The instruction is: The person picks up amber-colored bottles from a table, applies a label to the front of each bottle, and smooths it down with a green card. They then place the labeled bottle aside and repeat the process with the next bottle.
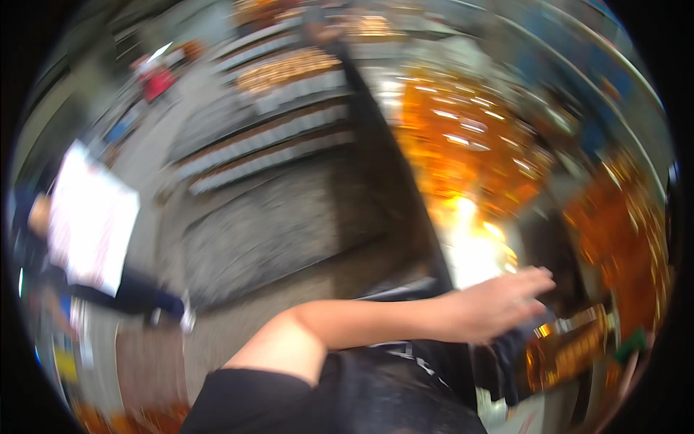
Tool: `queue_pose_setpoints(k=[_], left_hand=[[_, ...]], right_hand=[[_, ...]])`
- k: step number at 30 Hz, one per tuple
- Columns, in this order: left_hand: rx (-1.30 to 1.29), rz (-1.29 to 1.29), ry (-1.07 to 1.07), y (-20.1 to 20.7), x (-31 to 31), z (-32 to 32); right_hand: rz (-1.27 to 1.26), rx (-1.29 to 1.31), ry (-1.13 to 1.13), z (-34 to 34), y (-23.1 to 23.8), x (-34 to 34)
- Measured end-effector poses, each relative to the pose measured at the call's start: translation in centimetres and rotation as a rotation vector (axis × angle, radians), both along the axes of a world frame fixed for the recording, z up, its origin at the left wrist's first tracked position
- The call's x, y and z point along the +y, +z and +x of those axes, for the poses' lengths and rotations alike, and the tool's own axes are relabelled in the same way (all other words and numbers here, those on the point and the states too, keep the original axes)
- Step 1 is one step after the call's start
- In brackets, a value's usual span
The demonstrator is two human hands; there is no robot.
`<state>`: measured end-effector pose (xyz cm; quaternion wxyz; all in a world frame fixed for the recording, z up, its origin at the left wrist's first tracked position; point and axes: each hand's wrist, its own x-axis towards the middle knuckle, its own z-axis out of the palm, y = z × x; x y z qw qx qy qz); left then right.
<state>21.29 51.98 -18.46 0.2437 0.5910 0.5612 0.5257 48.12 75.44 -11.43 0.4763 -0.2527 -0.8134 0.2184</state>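
My left arm reaches across to the right, and my left hand [502, 307] hovers with its fingers stretched out and slightly apart, holding nothing that I can see. Just beyond the hand lies a mass of shiny amber, glass-like pieces [463, 137], blurred by motion, with a bright glare at its near end. Below and right of the hand is a box-like bundle of amber pieces [567, 351]. At the right rim, a blurred strip of skin, seemingly my right hand [627, 383], shows beside a small green object [631, 346]; its fingers cannot be made out.
A long dark rail [394, 152] runs along the amber mass. Left of it stand low rows of pale trays [267, 141], some topped with amber pieces [289, 70]. A person [40, 217] at the left carries a large white sheet [94, 217]. More amber pieces [622, 239] stand far right.
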Motion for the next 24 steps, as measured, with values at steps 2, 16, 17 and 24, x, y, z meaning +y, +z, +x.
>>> queue_pose_setpoints(k=[2, 16, 17, 24], left_hand=[[0.026, -0.039, 0.05, -0.8, 0.7, 0.5], [-0.099, -0.157, -0.048, -5.0, 5.4, -2.2], [-0.135, -0.153, 0.003, -5.6, 4.7, -3.0], [-0.029, 0.16, 0.552, -3.6, 0.4, -12.2]], right_hand=[[-0.199, -0.014, 0.101, 0.9, -0.7, 4.6], [-0.23, -0.639, -0.121, -6.6, -0.1, 4.8], [-0.225, -0.651, -0.123, -7.2, 0.2, 4.3], [-0.648, -0.724, -0.035, -6.3, 1.8, 3.2]])
